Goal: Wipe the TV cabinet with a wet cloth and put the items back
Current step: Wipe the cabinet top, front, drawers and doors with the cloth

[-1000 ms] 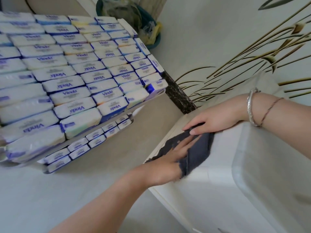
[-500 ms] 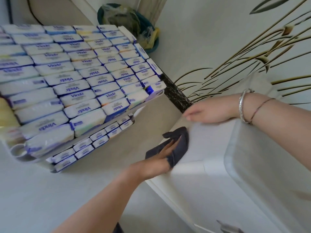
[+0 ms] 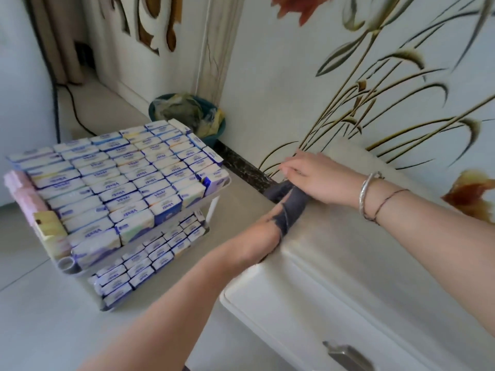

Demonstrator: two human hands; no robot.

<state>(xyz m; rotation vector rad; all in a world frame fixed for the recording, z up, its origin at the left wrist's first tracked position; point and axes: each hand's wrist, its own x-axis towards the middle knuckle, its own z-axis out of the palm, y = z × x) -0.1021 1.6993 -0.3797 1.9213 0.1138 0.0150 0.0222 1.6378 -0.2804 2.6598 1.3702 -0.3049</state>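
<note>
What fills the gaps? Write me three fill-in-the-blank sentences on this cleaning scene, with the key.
1. The cloth on the cabinet is dark ____.
2. The right hand wears a silver ____ at its wrist.
3. The tissue packs are stacked on a ____ standing on the floor.

Missing words: grey; bracelet; rack

Dark cloth [image 3: 290, 208] on white cabinet [image 3: 356, 266] edge
</note>
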